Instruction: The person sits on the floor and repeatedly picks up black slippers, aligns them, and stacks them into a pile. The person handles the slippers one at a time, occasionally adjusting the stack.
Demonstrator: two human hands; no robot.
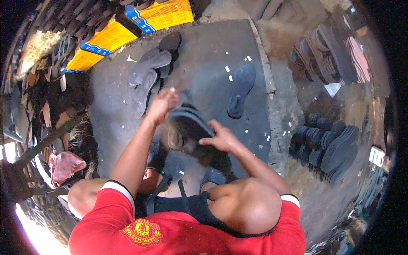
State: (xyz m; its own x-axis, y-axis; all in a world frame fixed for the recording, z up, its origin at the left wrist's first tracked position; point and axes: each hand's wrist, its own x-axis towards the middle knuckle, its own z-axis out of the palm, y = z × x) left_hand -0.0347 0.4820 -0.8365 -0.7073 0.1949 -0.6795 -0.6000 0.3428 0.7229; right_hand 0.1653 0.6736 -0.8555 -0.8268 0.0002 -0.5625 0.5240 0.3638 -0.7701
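A stack of dark shoe soles (191,114), smeared by motion, is between my hands above the mat. My right hand (221,137) grips its right end, the thumb below and the fingers at the edge. Near its upper left end, my left hand (163,105) has its fingers closed; what they pinch, if anything, is blurred. Below the stack a tan-edged sole piece (174,137) shows close to my feet. Ahead of my left hand lies a pile of grey soles (146,70). A single dark sole (242,89) rests farther right.
Yellow-and-blue boxes (165,16) line the far left, beside rows of dark soles. Stacked soles stand at right, one group (327,55) farther off and another (335,148) nearer. White scraps dot the dark mat (204,46). A pink cloth (68,165) lies at left.
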